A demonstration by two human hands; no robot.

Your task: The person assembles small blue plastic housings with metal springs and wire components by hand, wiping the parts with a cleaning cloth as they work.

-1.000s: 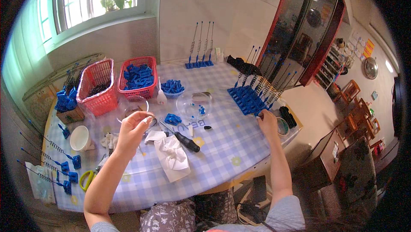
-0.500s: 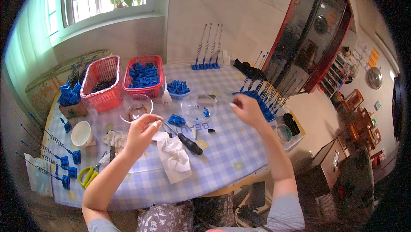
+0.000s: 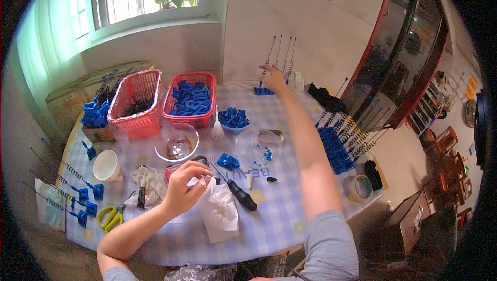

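My left hand (image 3: 187, 188) is closed in a pinch above a crumpled white tissue (image 3: 221, 206); what sits between its fingertips is too small to make out. At the far edge of the table, my right hand (image 3: 274, 80) reaches with fingers stretched and apart to a row of blue clips (image 3: 264, 91) with upright coil-spring rods (image 3: 290, 67). Its fingers are beside the leftmost rod; contact is unclear. A black-handled screwdriver (image 3: 242, 195) lies right of the tissue. Near it are a blue plastic piece (image 3: 228, 161) and a small black piece (image 3: 272, 179).
Two red baskets (image 3: 135, 125) (image 3: 189, 120) stand at the back left, beside a bowl of blue parts (image 3: 234, 119). Clear bowls (image 3: 177, 143) sit mid-table. A white cup (image 3: 106, 165) and yellow-handled scissors (image 3: 110, 219) are at left. More spring assemblies (image 3: 336, 149) crowd the right side.
My right hand has moved from above the right-middle of the table to the far row of spring rods. My left hand has come slightly nearer, still pinched. The whole view has shifted.
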